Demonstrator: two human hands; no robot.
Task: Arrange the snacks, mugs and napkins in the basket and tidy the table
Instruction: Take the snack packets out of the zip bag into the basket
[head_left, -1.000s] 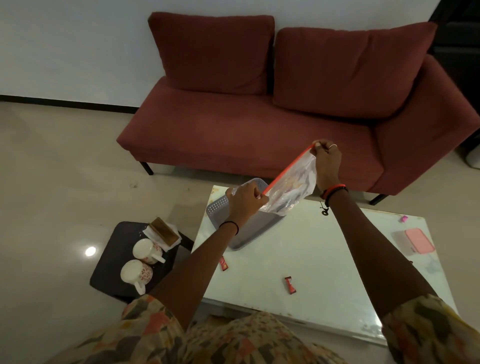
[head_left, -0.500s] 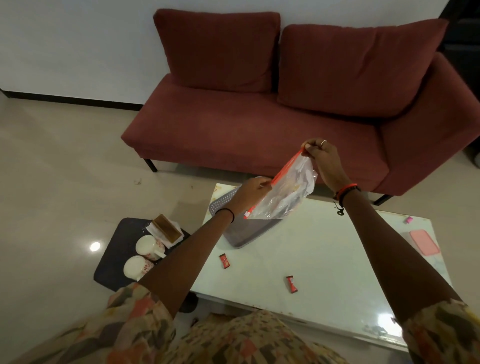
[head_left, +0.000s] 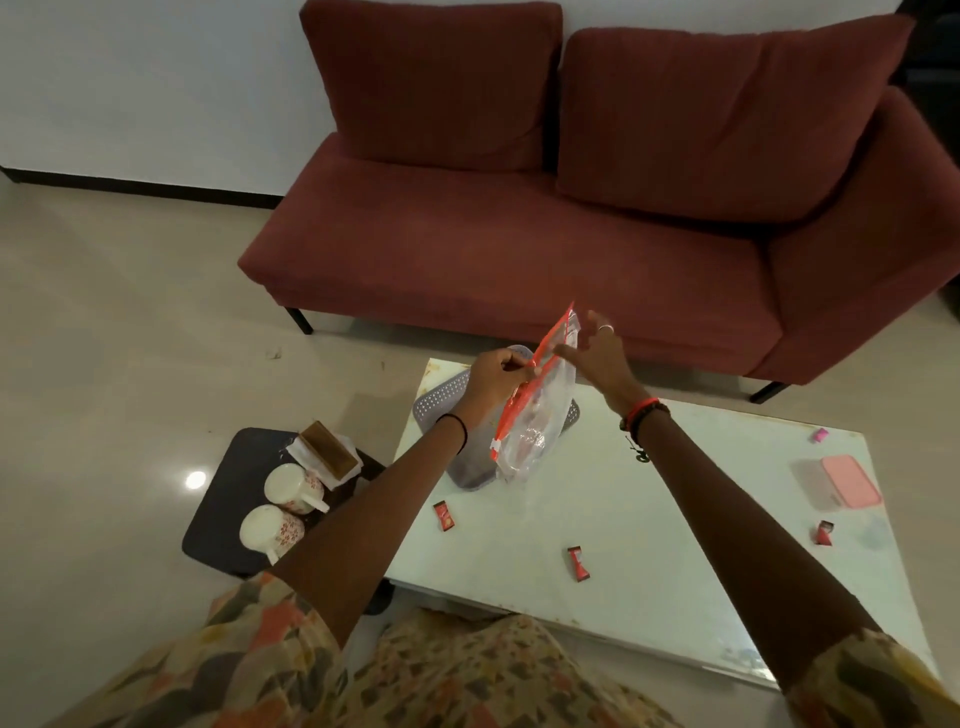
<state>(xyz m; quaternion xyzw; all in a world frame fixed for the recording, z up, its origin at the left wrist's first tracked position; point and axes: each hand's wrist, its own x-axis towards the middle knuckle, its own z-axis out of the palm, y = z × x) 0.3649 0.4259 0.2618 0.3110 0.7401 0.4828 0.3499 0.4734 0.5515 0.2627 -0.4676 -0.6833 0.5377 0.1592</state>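
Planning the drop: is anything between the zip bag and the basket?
Nothing visible. The zip bag, pinched by the left hand, hangs over the open grey basket, though it hides part of the inside. The wrapped snacks lie nearer on the table, clear of that path.

No text, brand or number is legible anywhere. Left wrapper (head_left: 444, 516), middle wrapper (head_left: 578, 563) and right wrapper (head_left: 825, 532), all red, lie on the table (head_left: 649, 519) and carry pale print too small to read. The white tab on the zip bag (head_left: 540, 415): cannot tell if it is printed. Far mug (head_left: 288, 486) and near mug (head_left: 270, 532): red flower pattern, no lettering visible.
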